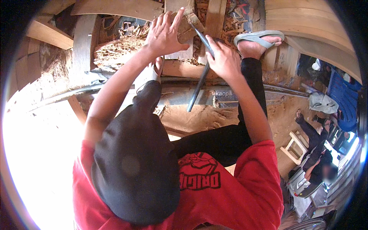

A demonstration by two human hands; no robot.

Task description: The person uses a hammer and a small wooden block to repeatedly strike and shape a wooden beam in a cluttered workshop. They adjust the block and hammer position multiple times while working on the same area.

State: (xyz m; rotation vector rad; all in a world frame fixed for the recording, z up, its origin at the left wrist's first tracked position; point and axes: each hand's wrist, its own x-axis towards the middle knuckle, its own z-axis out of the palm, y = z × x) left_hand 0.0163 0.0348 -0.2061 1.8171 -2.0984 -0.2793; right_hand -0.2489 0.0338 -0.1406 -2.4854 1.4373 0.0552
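Observation:
My right hand (225, 59) is closed round a long, slim blue-grey bar (197, 92). The bar's thin upper end meets a rough, pale wooden block (186, 30), and its lower end slants down toward me. Whether it is a chisel or another tool, I cannot tell. My left hand (163, 34) is spread beside the block, thumb and index finger apart, with nothing gripped in it. Whether its palm rests on the wood is hidden.
Wood chips (120, 50) lie among planks (83, 40). My sandalled foot (255, 44) is right of the work. Pipes (283, 89) cross the ground. At right are a low wooden stool (295, 147), a blue plastic chair (343, 99) and another person (316, 161).

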